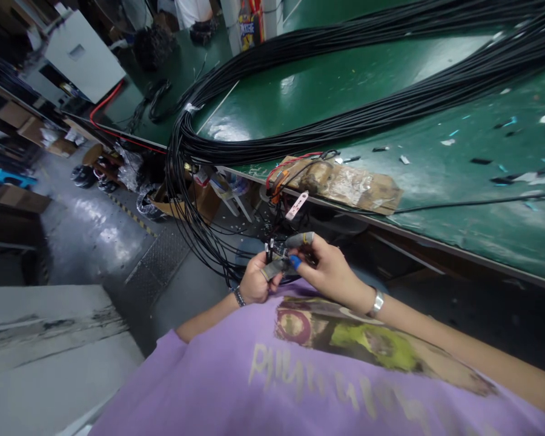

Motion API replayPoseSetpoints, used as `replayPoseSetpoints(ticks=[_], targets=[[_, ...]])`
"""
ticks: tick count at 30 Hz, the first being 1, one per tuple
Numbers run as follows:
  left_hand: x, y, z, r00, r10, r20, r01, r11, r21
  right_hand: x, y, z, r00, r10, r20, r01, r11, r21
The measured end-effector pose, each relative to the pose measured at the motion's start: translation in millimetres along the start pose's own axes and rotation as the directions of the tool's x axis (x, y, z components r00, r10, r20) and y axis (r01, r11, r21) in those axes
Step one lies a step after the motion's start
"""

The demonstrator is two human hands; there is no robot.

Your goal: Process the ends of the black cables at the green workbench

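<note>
My left hand [257,280] is closed around the ends of black cables [269,249], with grey tape wrapped on its thumb. Close against it, my right hand [320,261] is pinched at the cable tips, with a grey wrap on one finger and a blue one on another digit. What lies between its fingertips is too small to make out. From the hands the black cables run left and up, joining a thick bundle of black cable [254,150] that hangs over the table edge.
The green table [367,66] carries the long cable loops, scattered clippings and a taped cardboard piece [345,184]. A pink tag [297,206] hangs at its edge. Boxes and coils stand on the floor at left. A white surface [49,345] is at lower left.
</note>
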State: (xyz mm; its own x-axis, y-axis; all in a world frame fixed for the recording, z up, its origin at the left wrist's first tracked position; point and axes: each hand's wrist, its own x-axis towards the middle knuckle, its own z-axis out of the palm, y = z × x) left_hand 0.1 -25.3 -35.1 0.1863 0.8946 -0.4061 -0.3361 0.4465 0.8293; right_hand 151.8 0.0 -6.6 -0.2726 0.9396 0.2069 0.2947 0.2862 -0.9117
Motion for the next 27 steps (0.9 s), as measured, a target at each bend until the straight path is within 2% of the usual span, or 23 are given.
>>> replayPoseSetpoints(ticks=[7,11,14,17,22,24,27], targets=[[1,-1,-0.6,1.0,0.006,-0.023,-0.006,1.0,0.007,1,-1,-2,1.0,-0.002,-0.001,0.003,1.0,0.017],[1,1,0.7,1.0,0.011,0.008,-0.011,1.0,0.029,2,-3,-3,1.0,0.017,0.019,-0.017,0.999,0.035],[1,1,1.0,1.0,0.001,0.009,-0.002,0.999,0.033,4,1,-1,0.994,0.11,0.029,-0.113,0.985,0.133],[2,1,0.6,1.0,-0.011,0.011,0.011,1.0,0.025,6,9,3,0.968,0.248,0.035,-0.245,0.911,0.33],[2,1,0.3,1.0,-0.003,0.005,0.003,1.0,-0.01,5,14,0,0.88,0.475,-0.006,-0.413,0.771,0.485],[2,1,0.8,1.0,0.003,-0.009,-0.003,1.0,-0.02,3,12,-3,0.876,0.483,0.024,-0.431,0.757,0.491],[2,1,1.3,1.0,0.007,-0.01,-0.007,1.0,-0.023,0,9,-4,0.902,0.418,0.108,-0.415,0.771,0.482]])
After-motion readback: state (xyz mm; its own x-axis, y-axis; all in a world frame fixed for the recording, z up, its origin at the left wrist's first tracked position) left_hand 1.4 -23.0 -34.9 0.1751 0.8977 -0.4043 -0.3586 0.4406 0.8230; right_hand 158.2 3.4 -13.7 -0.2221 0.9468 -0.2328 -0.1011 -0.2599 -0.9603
